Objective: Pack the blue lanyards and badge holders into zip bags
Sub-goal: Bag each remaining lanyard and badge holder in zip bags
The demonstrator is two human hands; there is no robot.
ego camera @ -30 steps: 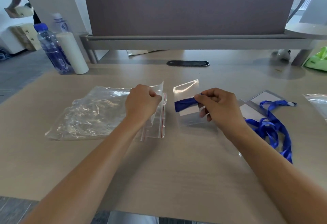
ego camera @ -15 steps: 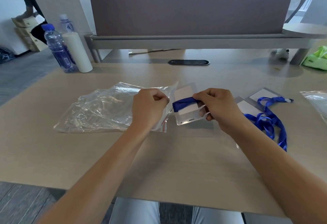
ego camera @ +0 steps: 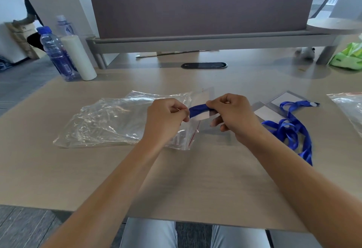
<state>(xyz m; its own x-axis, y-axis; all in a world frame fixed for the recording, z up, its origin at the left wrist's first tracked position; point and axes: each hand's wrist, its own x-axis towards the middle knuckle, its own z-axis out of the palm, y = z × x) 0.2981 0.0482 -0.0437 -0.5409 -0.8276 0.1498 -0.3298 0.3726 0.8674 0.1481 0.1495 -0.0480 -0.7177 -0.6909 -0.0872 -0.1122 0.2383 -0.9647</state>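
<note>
Lying crumpled on the tabletop (ego camera: 176, 179), the clear zip bag (ego camera: 109, 122) has its red-lined mouth pinched between the curled fingers of the left hand (ego camera: 164, 118), which sits over that right-hand end. Just right of the bag's mouth, the right hand (ego camera: 233, 114) grips a badge holder (ego camera: 201, 110) wrapped in a blue lanyard (ego camera: 197, 108), the bundle touching the opening between both hands. Further right of the bag lie spare badge holders (ego camera: 272, 108) under a loose lanyard (ego camera: 293, 128).

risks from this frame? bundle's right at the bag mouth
1. The left hand pinches only one edge of the crumpled clear zip bag, so the mouth could fold shut as the right hand pushes in the clear badge holder wrapped in blue lanyard.
2. The wrap may unwind.
3. The loose blue lanyard beside the right forearm could get dragged.
</note>
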